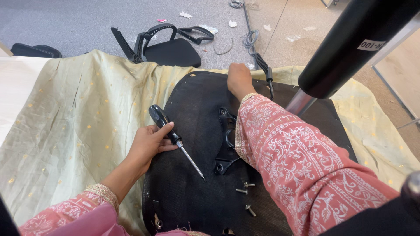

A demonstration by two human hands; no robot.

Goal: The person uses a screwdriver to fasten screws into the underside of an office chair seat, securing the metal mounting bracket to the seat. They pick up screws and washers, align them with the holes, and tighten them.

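A black chair seat (192, 109) lies upside down on a pale green cloth (74, 126), a black metal bracket (227, 144) at its middle. The right hand (239, 79) is closed over the seat's far edge beside a black lever (264, 70). The left hand (148, 142) is wrapped around a screwdriver (173, 137), tip down on the seat. Loose screws (245, 189) lie near the bracket.

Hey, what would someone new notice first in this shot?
Probably the left hand gripping a black-handled screwdriver over the upturned black seat pan at centre. Next, the right hand pressing the pan's far edge, and the loose screws lying on the pan near its black metal bracket.
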